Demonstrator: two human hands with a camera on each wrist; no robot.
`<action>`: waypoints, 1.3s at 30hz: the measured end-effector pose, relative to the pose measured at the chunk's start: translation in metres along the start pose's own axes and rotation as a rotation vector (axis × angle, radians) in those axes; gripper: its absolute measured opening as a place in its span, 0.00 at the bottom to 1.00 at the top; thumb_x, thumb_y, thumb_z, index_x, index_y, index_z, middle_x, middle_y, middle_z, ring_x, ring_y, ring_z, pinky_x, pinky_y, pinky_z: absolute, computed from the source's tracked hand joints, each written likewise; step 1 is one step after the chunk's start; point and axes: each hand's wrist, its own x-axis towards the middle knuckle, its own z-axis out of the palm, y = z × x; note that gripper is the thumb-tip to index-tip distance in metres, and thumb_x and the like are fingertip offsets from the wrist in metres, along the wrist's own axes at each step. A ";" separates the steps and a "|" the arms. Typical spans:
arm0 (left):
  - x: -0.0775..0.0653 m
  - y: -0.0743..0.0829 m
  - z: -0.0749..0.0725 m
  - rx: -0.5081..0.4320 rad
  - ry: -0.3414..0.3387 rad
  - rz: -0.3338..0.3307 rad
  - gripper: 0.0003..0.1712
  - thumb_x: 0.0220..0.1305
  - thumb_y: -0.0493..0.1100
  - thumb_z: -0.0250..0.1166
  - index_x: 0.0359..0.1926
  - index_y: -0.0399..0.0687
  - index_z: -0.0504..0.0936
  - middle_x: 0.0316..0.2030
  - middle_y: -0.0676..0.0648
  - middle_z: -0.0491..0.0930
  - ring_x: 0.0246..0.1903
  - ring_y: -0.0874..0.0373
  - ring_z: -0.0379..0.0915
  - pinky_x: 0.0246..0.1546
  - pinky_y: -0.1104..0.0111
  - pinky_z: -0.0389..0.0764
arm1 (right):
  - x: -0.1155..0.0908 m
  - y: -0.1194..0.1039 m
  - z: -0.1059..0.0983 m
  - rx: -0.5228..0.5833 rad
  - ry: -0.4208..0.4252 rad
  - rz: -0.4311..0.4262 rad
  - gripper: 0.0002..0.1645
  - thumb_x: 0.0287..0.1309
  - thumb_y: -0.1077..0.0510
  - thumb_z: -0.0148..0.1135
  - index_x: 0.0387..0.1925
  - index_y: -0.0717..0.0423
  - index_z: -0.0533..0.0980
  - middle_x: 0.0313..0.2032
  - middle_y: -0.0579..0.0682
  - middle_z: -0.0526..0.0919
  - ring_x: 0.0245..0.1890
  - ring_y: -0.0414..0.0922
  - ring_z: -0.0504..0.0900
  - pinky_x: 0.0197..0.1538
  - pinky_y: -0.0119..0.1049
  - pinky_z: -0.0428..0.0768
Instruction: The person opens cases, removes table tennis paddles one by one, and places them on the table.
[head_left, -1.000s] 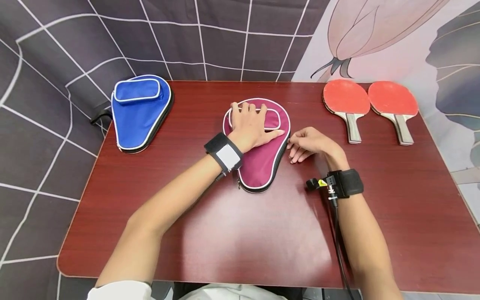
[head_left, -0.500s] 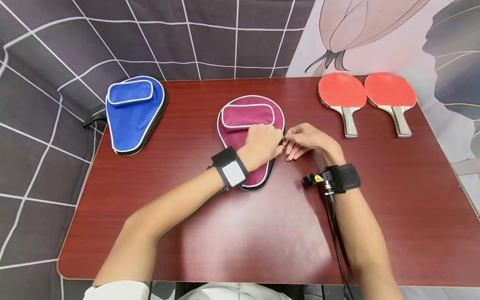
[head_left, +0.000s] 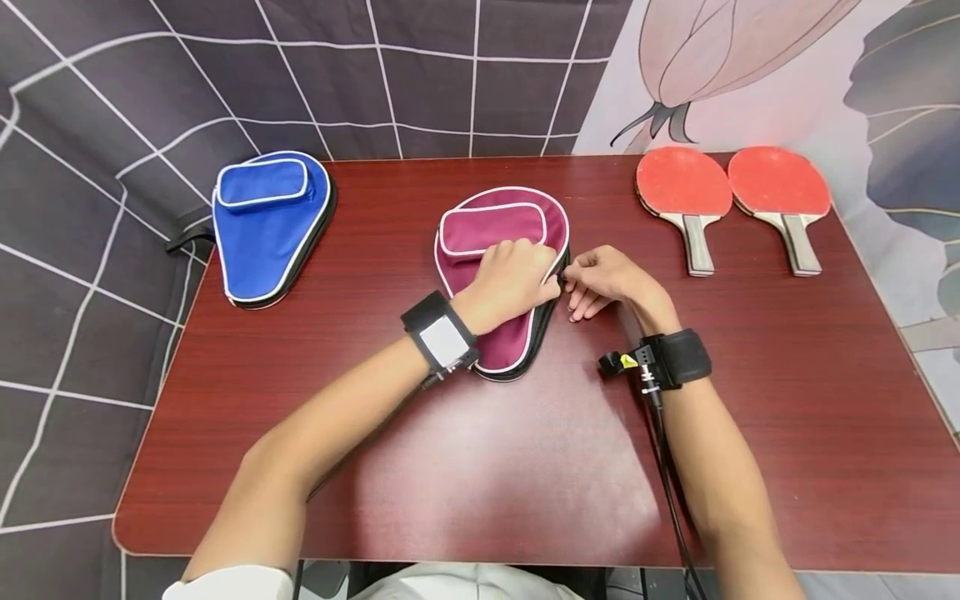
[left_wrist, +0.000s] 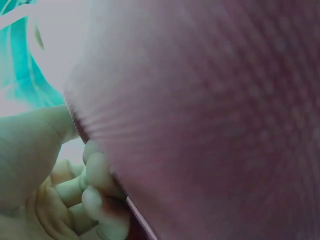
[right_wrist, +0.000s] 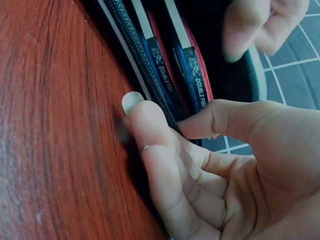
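Note:
A maroon paddle case [head_left: 504, 343] with white piping lies mid-table in the head view. My left hand [head_left: 513, 283] reaches across it, fingers curled over its right edge, lifting the cover. My right hand [head_left: 606, 282] is at that same edge, its thumb and forefinger pinching the black zipper border [right_wrist: 131, 42], as the right wrist view shows. The case's side gapes there, with two table tennis paddles [right_wrist: 192, 62] edge-on inside, marked DOUBLE FISH. Maroon cloth fills most of the left wrist view and hides much of the left hand.
A blue paddle case [head_left: 268, 229] lies at the table's back left. Two red paddles [head_left: 684, 182] with pale handles lie at the back right. A grey curtain with white lines [head_left: 420, 92] hangs behind the wooden table [head_left: 480, 467].
My left hand has gone from lying spread over the maroon case's pocket to gripping its right edge, which is now raised a little. The right hand stays by that edge.

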 end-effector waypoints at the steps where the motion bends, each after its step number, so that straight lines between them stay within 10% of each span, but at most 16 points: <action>1: -0.003 -0.002 -0.003 -0.022 0.022 -0.006 0.11 0.56 0.49 0.61 0.23 0.50 0.74 0.19 0.51 0.72 0.21 0.51 0.70 0.20 0.60 0.71 | 0.000 0.000 0.000 0.003 -0.004 -0.006 0.16 0.67 0.61 0.46 0.33 0.74 0.71 0.20 0.60 0.82 0.18 0.51 0.84 0.23 0.40 0.82; 16: -0.086 -0.050 -0.046 -0.402 0.504 -0.087 0.17 0.61 0.50 0.63 0.21 0.50 0.70 0.12 0.59 0.67 0.15 0.68 0.64 0.17 0.70 0.62 | -0.002 0.000 0.000 -0.008 0.035 -0.036 0.16 0.68 0.61 0.49 0.32 0.74 0.71 0.20 0.61 0.82 0.18 0.51 0.84 0.21 0.38 0.81; 29: -0.157 -0.069 -0.070 -0.714 0.576 -0.358 0.14 0.64 0.35 0.61 0.23 0.38 0.68 0.09 0.43 0.75 0.06 0.52 0.70 0.08 0.70 0.71 | -0.002 -0.004 0.003 -0.024 0.021 -0.016 0.16 0.68 0.60 0.51 0.34 0.74 0.71 0.22 0.62 0.83 0.19 0.52 0.84 0.23 0.39 0.82; 39: -0.186 -0.123 -0.022 -1.083 0.560 -0.585 0.07 0.63 0.33 0.55 0.28 0.34 0.71 0.13 0.33 0.75 0.05 0.51 0.70 0.05 0.63 0.70 | -0.003 -0.003 0.002 -0.035 0.033 -0.022 0.16 0.67 0.59 0.53 0.33 0.74 0.71 0.21 0.62 0.82 0.19 0.53 0.84 0.22 0.40 0.82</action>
